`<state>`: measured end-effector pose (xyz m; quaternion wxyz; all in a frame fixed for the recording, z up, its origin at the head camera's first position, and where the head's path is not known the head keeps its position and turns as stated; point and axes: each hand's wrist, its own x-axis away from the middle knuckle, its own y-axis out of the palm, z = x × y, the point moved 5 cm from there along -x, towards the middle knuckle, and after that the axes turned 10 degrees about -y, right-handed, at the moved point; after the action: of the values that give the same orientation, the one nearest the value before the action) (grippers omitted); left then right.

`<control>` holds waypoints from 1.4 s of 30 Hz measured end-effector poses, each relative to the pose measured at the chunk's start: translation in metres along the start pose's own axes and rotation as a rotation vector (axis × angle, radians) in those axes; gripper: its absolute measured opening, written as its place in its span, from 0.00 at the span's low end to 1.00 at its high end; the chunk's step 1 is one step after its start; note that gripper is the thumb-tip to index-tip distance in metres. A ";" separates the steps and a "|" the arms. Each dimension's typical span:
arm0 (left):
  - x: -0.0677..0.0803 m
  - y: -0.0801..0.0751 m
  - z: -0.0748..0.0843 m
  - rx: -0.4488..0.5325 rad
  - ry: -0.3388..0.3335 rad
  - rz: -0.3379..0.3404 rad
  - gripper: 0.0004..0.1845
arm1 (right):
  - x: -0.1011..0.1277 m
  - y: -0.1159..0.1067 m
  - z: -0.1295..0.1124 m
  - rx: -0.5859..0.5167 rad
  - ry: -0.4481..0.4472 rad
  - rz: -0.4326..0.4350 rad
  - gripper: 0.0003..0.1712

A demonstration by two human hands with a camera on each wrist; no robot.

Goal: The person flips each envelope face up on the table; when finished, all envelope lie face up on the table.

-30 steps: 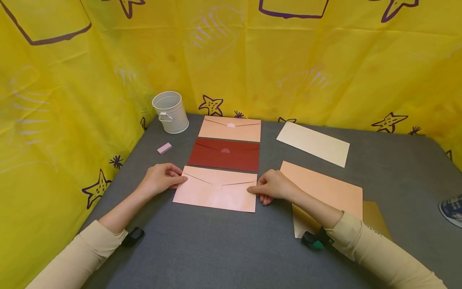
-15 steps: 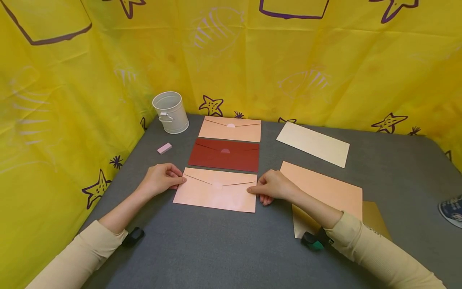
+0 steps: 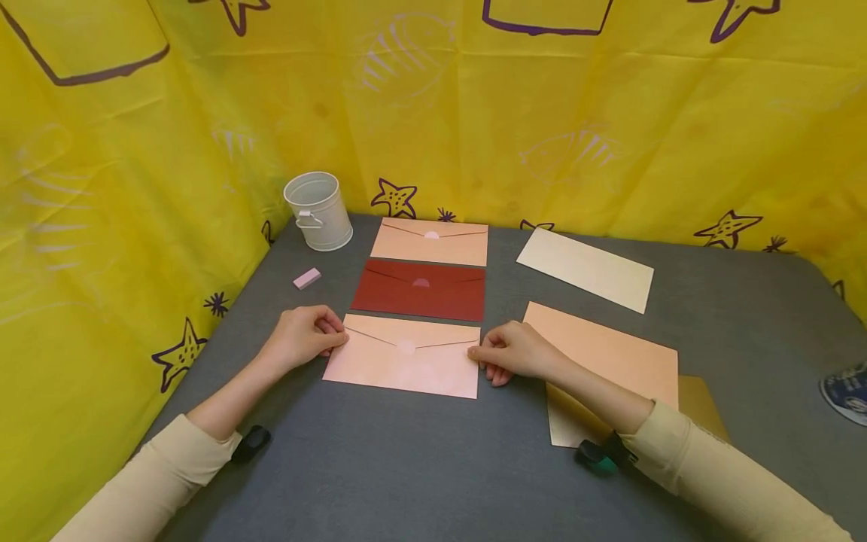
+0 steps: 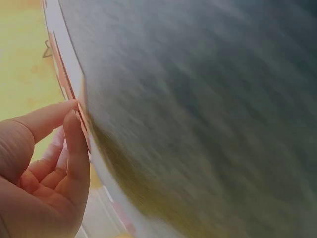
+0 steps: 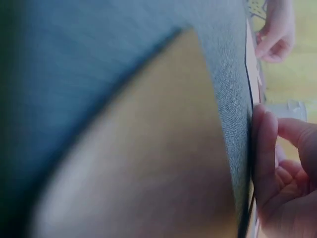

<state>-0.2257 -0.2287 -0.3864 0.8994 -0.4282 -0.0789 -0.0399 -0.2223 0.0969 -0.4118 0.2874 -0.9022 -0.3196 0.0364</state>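
A pale pink envelope (image 3: 400,369) with a round seal on its flap lies nearest me in the head view. My left hand (image 3: 308,335) pinches its left edge near the upper corner; the left wrist view shows thumb and index finger (image 4: 77,144) meeting at that edge. On the opposite side, my right hand (image 3: 511,350) holds the right edge, its thumb tip just over the border and the other fingers curled beneath. Directly beyond lies a dark red envelope (image 3: 420,297), and past that a peach envelope (image 3: 430,248), lined up in a column with flaps upward.
A white metal bucket (image 3: 318,214) and a small pink eraser-like block (image 3: 307,278) stand to the left. On the right lie a cream envelope (image 3: 585,271), a large peach one (image 3: 609,350) and a gold one (image 3: 701,403) partly under it. Yellow cloth (image 3: 433,113) hangs behind.
The near envelope's far edge has come down slightly towards me, widening the gap to the red one. My right thumb has slid outward to the envelope's right border.
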 end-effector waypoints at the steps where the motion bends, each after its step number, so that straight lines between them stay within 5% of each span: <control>1: 0.000 0.001 0.004 -0.005 0.026 0.012 0.08 | 0.002 -0.001 0.001 -0.022 -0.012 0.012 0.18; 5: -0.003 0.013 0.023 0.017 0.100 0.003 0.07 | 0.013 -0.011 0.002 -0.110 -0.083 0.082 0.13; 9: -0.009 0.036 0.048 0.168 0.121 -0.142 0.09 | 0.029 -0.028 0.004 -0.131 -0.146 0.173 0.09; 13: -0.015 0.059 0.076 0.362 0.126 -0.311 0.14 | 0.045 -0.051 0.012 -0.040 -0.161 0.269 0.12; 17: -0.027 0.077 0.104 0.413 0.214 -0.374 0.17 | 0.058 -0.075 0.023 0.058 -0.147 0.334 0.15; 22: -0.044 0.096 0.138 0.295 0.376 -0.352 0.20 | 0.072 -0.104 0.040 0.130 -0.146 0.358 0.20; 29: -0.081 0.120 0.183 -0.087 0.582 -0.283 0.25 | 0.085 -0.147 0.069 0.351 -0.116 0.288 0.36; 35: -0.114 0.143 0.201 -0.354 0.611 -0.288 0.31 | 0.094 -0.175 0.105 0.418 -0.057 0.217 0.47; 42: -0.136 0.162 0.222 -0.427 0.572 -0.330 0.34 | 0.096 -0.195 0.133 0.432 0.034 0.153 0.56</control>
<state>-0.3610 0.0459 -0.3961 0.7573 -0.5587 0.1169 -0.3173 -0.2875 0.3432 -0.4051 0.4757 -0.8418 -0.2300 0.1105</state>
